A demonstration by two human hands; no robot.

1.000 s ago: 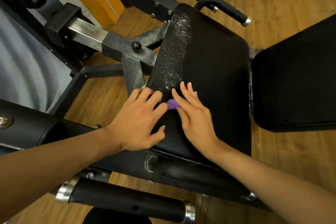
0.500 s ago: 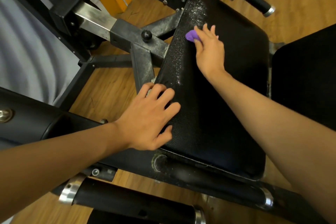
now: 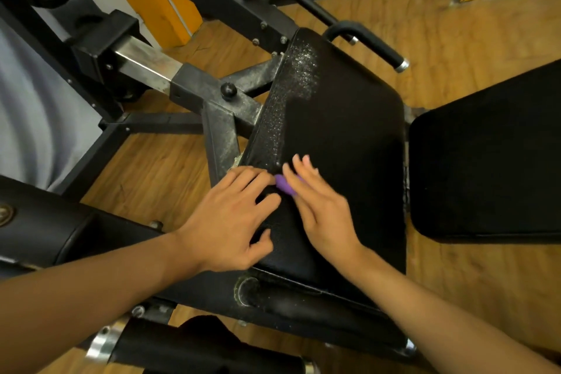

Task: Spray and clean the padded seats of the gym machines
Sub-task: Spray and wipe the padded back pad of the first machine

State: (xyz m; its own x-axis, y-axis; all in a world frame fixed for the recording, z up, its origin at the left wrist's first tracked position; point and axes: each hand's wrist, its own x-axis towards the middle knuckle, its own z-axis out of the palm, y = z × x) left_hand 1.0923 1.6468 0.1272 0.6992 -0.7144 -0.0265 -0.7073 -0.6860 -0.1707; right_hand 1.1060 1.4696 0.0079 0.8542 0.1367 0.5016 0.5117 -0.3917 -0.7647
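A black padded seat (image 3: 343, 143) fills the middle of the head view, with a strip of white spray droplets along its left edge and far left corner. My right hand (image 3: 318, 206) lies flat on the seat's near left part, pressing a small purple cloth (image 3: 284, 184) under its fingers. My left hand (image 3: 230, 222) rests beside it on the seat's left edge, fingers spread, holding nothing. The two hands nearly touch at the cloth.
A second black pad (image 3: 491, 161) stands to the right. Grey steel frame bars (image 3: 212, 100) with a knob run left of the seat. Black handles (image 3: 373, 42) stick out behind it, and a roller pad with chrome ends (image 3: 188, 349) lies near me on the wooden floor (image 3: 151, 170).
My right hand has drawn the purple cloth back from the seat's far left corner down to the near left part, beside my left hand, which stayed put.
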